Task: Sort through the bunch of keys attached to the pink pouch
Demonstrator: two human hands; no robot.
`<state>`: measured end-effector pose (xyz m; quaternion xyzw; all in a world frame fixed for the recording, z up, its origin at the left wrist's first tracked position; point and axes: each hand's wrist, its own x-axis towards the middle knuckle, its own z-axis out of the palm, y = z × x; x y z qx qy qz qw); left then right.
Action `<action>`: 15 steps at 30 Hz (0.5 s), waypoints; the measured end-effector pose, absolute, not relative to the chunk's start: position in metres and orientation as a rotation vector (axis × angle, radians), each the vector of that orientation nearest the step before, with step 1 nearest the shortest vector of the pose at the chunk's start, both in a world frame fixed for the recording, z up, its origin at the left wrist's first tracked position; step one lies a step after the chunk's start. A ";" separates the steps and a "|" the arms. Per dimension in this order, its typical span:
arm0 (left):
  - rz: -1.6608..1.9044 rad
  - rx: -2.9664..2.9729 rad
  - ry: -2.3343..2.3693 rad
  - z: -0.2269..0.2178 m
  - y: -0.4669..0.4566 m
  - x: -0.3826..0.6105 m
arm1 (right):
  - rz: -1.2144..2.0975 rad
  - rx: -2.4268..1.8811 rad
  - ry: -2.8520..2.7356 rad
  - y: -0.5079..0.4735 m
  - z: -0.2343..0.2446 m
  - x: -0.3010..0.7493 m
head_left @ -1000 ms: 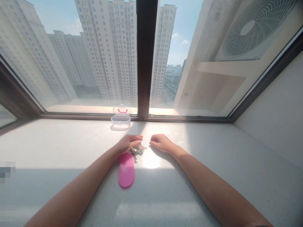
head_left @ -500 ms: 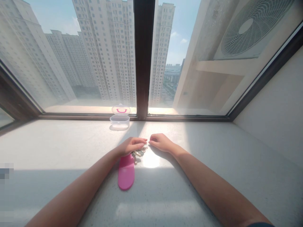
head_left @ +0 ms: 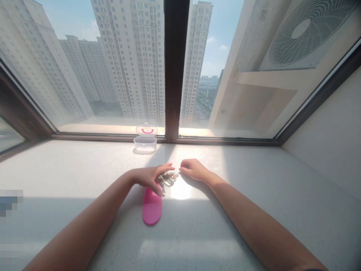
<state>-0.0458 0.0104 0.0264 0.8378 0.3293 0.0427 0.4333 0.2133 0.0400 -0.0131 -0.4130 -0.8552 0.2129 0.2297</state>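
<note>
My left hand (head_left: 152, 177) is open over a small heap of shiny gold and silver metal pieces (head_left: 169, 178). Its thumb lies on the near side and its fingers stretch over the far side. The pieces look like small clasps or keys, too small to name surely. Under the thumb runs a flat pink piece with a rounded end (head_left: 152, 210); its far end is hidden by the hand. My right hand (head_left: 193, 169) rests on the sill just right of the heap, fingers curled in. What they hold, if anything, is hidden.
A small clear plastic box (head_left: 144, 144) stands by the window frame, its lid (head_left: 146, 130) raised and marked with a pink smile. The dark window post (head_left: 172, 75) rises behind the hands. Sunlight glares on the pale sill (head_left: 248, 195), and a white wall (head_left: 332, 113) borders the right.
My left hand has spread its thumb away from its fingers, the thumb coming nearer to me and uncovering more of the metal pieces. My right hand stays curled in place. The view shifted slightly.
</note>
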 end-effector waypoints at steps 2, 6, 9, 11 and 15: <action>-0.071 2.166 0.822 0.028 0.009 -0.047 | 0.588 -1.132 -2.353 0.039 -0.012 0.213; -0.206 2.257 0.865 0.029 0.002 -0.040 | 0.604 -1.124 -2.348 0.039 -0.011 0.214; -0.205 2.287 0.883 0.029 -0.002 -0.037 | 0.610 -1.128 -2.347 0.038 -0.010 0.214; -0.199 2.297 0.900 0.027 -0.002 -0.036 | 0.610 -1.128 -2.345 0.038 -0.010 0.213; -0.122 2.323 0.954 0.021 -0.002 -0.034 | 0.613 -1.116 -2.337 0.037 -0.009 0.213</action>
